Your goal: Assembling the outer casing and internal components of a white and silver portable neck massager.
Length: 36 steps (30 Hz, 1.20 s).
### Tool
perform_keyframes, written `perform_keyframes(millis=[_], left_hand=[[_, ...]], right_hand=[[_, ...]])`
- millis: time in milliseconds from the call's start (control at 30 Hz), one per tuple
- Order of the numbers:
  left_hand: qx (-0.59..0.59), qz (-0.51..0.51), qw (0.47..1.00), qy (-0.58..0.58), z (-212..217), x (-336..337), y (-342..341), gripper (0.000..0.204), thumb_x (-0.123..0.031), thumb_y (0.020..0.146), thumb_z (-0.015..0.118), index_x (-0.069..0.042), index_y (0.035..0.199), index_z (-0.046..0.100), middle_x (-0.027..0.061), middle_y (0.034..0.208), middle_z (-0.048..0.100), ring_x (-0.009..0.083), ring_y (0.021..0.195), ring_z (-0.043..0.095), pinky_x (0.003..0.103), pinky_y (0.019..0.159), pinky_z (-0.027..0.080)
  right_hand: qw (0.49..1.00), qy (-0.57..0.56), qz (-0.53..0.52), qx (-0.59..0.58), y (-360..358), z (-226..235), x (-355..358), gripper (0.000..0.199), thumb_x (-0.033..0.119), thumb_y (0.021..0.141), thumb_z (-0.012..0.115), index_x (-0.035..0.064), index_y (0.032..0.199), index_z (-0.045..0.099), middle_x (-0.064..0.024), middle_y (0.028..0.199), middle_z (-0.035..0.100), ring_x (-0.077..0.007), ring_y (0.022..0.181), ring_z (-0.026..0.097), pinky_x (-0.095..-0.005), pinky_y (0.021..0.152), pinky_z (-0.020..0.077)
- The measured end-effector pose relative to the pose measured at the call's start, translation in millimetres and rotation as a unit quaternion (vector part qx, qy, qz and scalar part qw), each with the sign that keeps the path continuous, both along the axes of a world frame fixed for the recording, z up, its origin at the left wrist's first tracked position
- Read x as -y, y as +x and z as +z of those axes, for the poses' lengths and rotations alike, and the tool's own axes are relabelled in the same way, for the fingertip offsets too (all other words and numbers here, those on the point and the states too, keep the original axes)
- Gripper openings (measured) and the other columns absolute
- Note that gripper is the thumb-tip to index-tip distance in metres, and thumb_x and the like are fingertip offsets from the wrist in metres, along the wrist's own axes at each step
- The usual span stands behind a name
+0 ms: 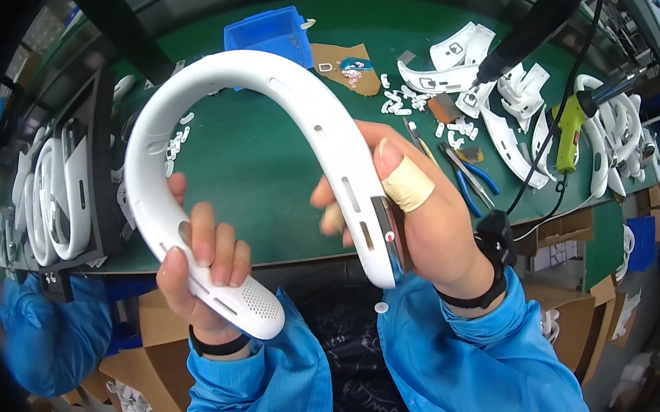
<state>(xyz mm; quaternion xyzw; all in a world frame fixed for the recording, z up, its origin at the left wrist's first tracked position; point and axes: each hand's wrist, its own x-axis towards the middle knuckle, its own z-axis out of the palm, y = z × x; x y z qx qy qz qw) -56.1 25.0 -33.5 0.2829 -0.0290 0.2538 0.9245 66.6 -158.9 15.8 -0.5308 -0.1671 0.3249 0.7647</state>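
Note:
I hold a white U-shaped neck-worn device (262, 86) up over a green workbench mat (253, 174). My left hand (203, 269) grips its left arm near the perforated end, fingers curled over the slotted side. My right hand (418, 207) grips its right arm near the tip, where a dark strip with a small red dot shows. A beige tape wraps my right thumb. Both sleeves are blue, with a black band on each wrist.
White plastic shells (473, 68) and small white parts lie at the back right, with a yellow-green hand tool (571, 131), blue-handled pliers (473, 181) and a hanging black driver (525, 33). A blue bin (272, 31) stands behind. A rack of white devices (59, 185) sits left.

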Motion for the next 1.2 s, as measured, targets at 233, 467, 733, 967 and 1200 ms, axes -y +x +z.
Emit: perform_keyframes(millis=[233,467,733,967,1200], left_hand=[[-0.02,0.159,0.972,0.174,21.5,-3.6,-15.2,0.081,-0.023,0.093,0.064,0.004,0.154,0.018,0.0073,0.086,0.049,0.0117,0.06,0.051,0.027,0.053,0.048],[-0.016,0.205,0.958,0.198,26.3,1.7,-13.7,0.083,-0.022,0.092,0.068,0.005,0.154,0.021,0.008,0.081,0.05,0.0132,0.057,0.053,0.028,0.05,0.049],[-0.033,0.226,0.927,0.298,30.0,8.0,-22.0,0.084,-0.026,0.093,0.069,0.005,0.155,0.021,0.006,0.082,0.05,0.0103,0.058,0.052,0.025,0.051,0.048],[-0.021,0.215,0.935,0.281,38.2,17.7,-23.3,0.091,-0.024,0.09,0.077,0.002,0.156,0.019,0.0076,0.082,0.054,0.015,0.057,0.056,0.029,0.051,0.052],[-0.02,0.249,0.925,0.286,45.5,20.7,-37.7,0.086,-0.021,0.093,0.072,0.003,0.156,0.02,0.0069,0.082,0.05,0.0122,0.058,0.053,0.027,0.051,0.049]], right_hand=[[0.91,-0.114,-0.121,0.38,3.5,-13.4,23.5,0.022,0.011,0.098,0.064,-0.0005,0.116,0.067,-0.0125,0.098,0.072,-0.0192,0.08,0.069,-0.0312,0.075,0.055],[0.782,-0.174,-0.181,0.57,1.3,-10.0,16.1,0.015,0.008,0.084,0.077,0.0014,0.096,0.071,-0.0111,0.083,0.072,-0.0288,0.066,0.065,-0.0375,0.061,0.0478],[0.712,-0.199,-0.187,0.647,-1.8,-14.8,16.0,0.017,0.007,0.081,0.077,0.002,0.095,0.07,-0.009,0.077,0.069,-0.026,0.066,0.065,-0.0358,0.059,0.0454],[0.704,-0.199,-0.192,0.654,-1.1,-14.3,13.5,0.015,0.006,0.079,0.076,0.0025,0.091,0.068,-0.009,0.075,0.067,-0.026,0.065,0.064,-0.0352,0.059,0.0445],[0.71,-0.173,-0.191,0.655,-7.0,-13.3,-1.8,0.013,0.006,0.078,0.075,0.0031,0.087,0.067,-0.0082,0.07,0.063,-0.0261,0.061,0.06,-0.0367,0.058,0.0424]])
